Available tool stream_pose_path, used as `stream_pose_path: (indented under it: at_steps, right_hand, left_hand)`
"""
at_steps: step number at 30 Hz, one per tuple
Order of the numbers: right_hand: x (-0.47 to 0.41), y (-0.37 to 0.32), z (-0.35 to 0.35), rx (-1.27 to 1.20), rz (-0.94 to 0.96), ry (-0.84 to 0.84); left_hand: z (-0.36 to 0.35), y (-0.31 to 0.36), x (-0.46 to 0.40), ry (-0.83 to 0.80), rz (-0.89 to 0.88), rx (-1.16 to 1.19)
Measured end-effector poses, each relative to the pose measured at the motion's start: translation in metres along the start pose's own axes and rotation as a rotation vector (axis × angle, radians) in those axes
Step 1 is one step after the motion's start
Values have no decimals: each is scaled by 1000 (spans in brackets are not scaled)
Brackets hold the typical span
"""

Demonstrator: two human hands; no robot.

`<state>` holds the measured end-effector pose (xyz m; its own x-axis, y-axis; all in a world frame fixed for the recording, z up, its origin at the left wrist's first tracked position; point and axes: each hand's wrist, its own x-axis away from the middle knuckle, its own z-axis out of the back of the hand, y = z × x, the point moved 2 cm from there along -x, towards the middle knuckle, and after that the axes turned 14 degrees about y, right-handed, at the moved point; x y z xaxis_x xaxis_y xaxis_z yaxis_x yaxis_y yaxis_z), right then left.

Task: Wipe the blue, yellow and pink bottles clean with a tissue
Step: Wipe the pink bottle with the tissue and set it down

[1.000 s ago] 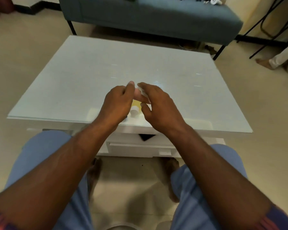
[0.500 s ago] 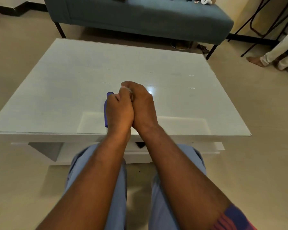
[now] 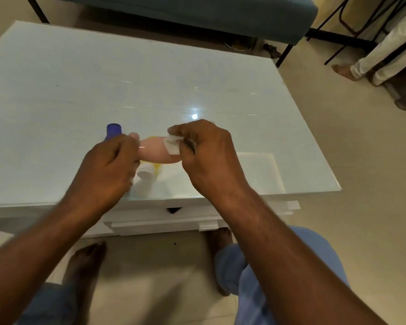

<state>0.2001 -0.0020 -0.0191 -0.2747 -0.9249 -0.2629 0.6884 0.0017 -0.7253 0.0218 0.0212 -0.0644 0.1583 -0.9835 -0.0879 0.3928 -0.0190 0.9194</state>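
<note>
Fingers of the left hand (image 3: 108, 165) are holding the pink bottle (image 3: 156, 152) sideways above the counter (image 3: 80, 85). The right hand (image 3: 206, 151) is pinching a tissue (image 3: 172, 147) against it. The yellow bottle (image 3: 148, 171) is lying underneath, the blue bottle (image 3: 113, 131) just behind.

pale pink is seen on the pink bottle (image 3: 157, 151); white on the tissue (image 3: 172, 144) laid against it. deep blue is shown by the cap of the blue bottle (image 3: 114, 130). the yellow bottle (image 3: 155, 167) is coloured yellow, its cap white. the surface (image 3: 103, 85) is rendered glossy white, plain, with small bright glints. the sofa (image 3: 197, 12) is teal on black legs. the floor (image 3: 361, 160) is beige. light blue is worn on the trousers (image 3: 249, 273).
</note>
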Motion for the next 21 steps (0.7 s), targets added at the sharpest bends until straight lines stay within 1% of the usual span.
stream_pose_path:
  at_steps: [3, 5, 7, 9, 11, 14, 16, 18, 21]
  right_hand:
    - [1, 6, 3, -6, 2, 32]
    - [4, 4, 1, -38, 12, 22]
    - [9, -3, -2, -83, 51, -13]
    - [16, -12, -8, -118, 138, -45]
    - [18, -15, -11, -104, 178, -35]
    - [8, -7, -6, 13, 100, 37]
    - [0, 1, 2, 93, 35, 55]
    - [-2, 5, 7, 73, 10, 27]
    - [7, 4, 6, 18, 79, -60]
  left_hand:
    - [8, -9, 0, 7, 81, 44]
    - [5, -9, -1, 8, 105, 52]
    - [-1, -6, 2, 0, 89, 40]
    - [-7, -2, 6, -10, 54, 35]
    - [-9, 0, 6, -12, 57, 47]
    - [-9, 3, 5, -24, 102, 91]
    - [-8, 4, 5, -26, 89, 91]
    - [-6, 5, 6, -23, 75, 85]
    - [-7, 6, 6, 4, 69, 44]
